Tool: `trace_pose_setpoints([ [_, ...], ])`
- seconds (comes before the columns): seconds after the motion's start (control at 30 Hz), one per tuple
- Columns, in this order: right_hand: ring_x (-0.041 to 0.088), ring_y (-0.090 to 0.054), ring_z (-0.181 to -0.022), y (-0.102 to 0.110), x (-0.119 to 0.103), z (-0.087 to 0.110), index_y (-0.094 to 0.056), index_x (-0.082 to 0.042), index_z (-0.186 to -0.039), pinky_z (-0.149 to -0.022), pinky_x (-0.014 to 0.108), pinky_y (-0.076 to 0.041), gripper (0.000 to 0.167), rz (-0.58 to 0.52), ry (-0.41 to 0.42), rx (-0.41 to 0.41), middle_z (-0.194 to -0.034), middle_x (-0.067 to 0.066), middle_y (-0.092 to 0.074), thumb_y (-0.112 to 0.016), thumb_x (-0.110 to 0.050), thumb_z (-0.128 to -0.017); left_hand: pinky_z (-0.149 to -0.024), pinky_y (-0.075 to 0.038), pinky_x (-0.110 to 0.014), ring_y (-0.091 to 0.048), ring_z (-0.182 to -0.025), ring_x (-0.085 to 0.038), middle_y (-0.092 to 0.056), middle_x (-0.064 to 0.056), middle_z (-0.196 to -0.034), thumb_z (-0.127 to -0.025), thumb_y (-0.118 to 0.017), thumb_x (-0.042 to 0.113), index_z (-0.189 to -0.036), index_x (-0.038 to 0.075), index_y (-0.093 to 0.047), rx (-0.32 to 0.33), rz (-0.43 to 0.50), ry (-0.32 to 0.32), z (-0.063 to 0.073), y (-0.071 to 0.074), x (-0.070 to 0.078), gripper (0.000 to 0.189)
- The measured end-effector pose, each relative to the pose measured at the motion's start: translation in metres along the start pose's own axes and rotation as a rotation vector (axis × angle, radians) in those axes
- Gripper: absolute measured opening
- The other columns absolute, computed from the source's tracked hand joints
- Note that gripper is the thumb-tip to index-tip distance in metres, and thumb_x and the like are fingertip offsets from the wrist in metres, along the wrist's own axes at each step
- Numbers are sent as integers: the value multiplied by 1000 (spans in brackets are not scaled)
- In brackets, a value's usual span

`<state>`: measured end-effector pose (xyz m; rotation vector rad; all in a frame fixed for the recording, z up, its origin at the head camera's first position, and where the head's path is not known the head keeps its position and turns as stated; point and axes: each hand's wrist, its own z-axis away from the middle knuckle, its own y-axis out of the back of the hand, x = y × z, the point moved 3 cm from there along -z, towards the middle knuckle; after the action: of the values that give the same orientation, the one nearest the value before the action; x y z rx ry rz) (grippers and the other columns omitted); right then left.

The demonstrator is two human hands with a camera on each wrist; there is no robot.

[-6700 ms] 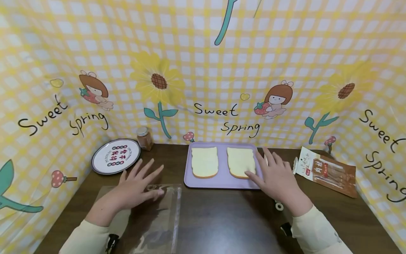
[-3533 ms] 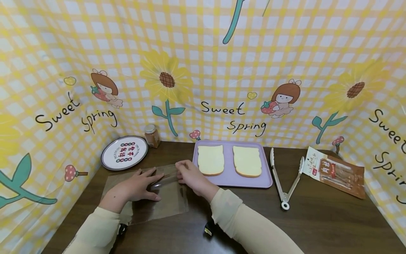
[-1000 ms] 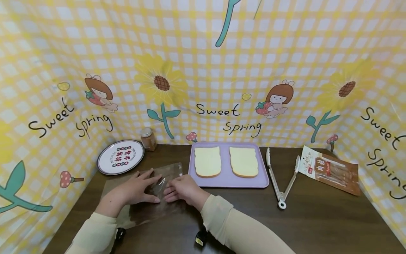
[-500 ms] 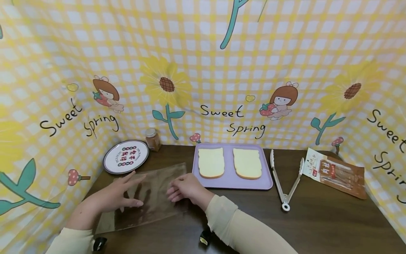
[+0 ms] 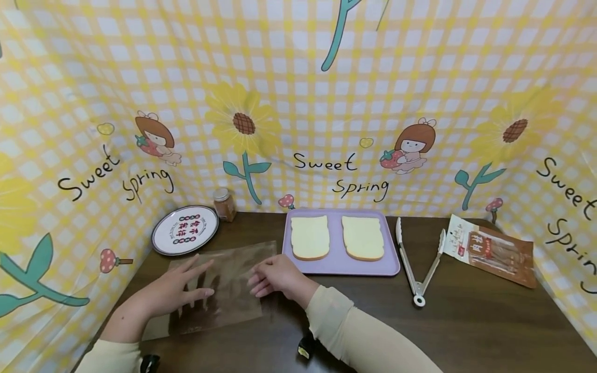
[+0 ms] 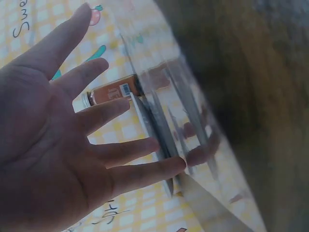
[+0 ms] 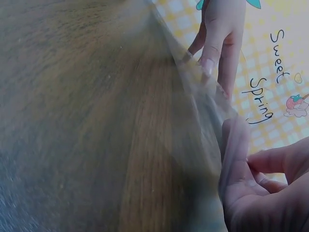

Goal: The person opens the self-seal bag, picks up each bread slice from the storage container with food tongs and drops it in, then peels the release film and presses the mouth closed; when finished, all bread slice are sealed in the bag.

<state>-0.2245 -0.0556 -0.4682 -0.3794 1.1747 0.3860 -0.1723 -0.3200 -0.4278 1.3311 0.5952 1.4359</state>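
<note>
We see the bag point(image 5: 233, 306) toward the left edge of the surface point(image 5: 373, 295), right hand point(image 5: 276, 274) pinching its right side, left hand point(image 5: 169, 292) spread wide over it gripping nothing, presumably to steady thin film while one side's held.

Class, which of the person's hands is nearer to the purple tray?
Right: the right hand is by the near left corner of the purple tray. The left hand is farther left, over the clear plastic.
</note>
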Motion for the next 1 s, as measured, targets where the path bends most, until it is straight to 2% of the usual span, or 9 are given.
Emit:
trace_pose_setpoints([
  [0.33, 14, -73, -62, 0, 0, 0, -77, 3, -115, -63, 32, -67, 27, 1, 4, -14, -99, 19, -82, -57, -15, -109, -104, -34, -90, -22, -148, -76, -24, -34, -173, -101, -63, 65, -166, 21, -41, 14, -39, 1, -5, -6, -3, 82],
  [0.67, 14, -73, -61, -1, 1, -1, -77, 3, -114, -62, 31, -66, 27, -2, -1, -15, -99, 19, -82, -57, -15, -109, -106, -30, -91, -22, -145, -79, -27, -35, -171, -100, -60, 69, -166, 18, -40, 24, -56, 24, -8, -8, 0, 86],
  [0.87, 14, -73, -62, -1, 2, -1, -77, 3, -116, -63, 32, -67, 27, -3, -2, -21, -100, 18, -82, -58, -16, -109, -106, -31, -91, -22, -145, -79, -26, -34, -172, -100, -59, 71, -167, 19, -40, 16, -59, 36, -10, -9, -1, 86],
  [1.0, 14, -75, -67, 1, -1, -1, -75, 3, -118, -67, 32, -68, 28, -19, 25, -35, -103, 17, -81, -56, -17, -111, -106, -37, -87, -25, -148, -75, -21, -34, -174, -101, -58, 71, -169, 19, -35, 11, -31, 34, -13, -6, -2, 88],
])
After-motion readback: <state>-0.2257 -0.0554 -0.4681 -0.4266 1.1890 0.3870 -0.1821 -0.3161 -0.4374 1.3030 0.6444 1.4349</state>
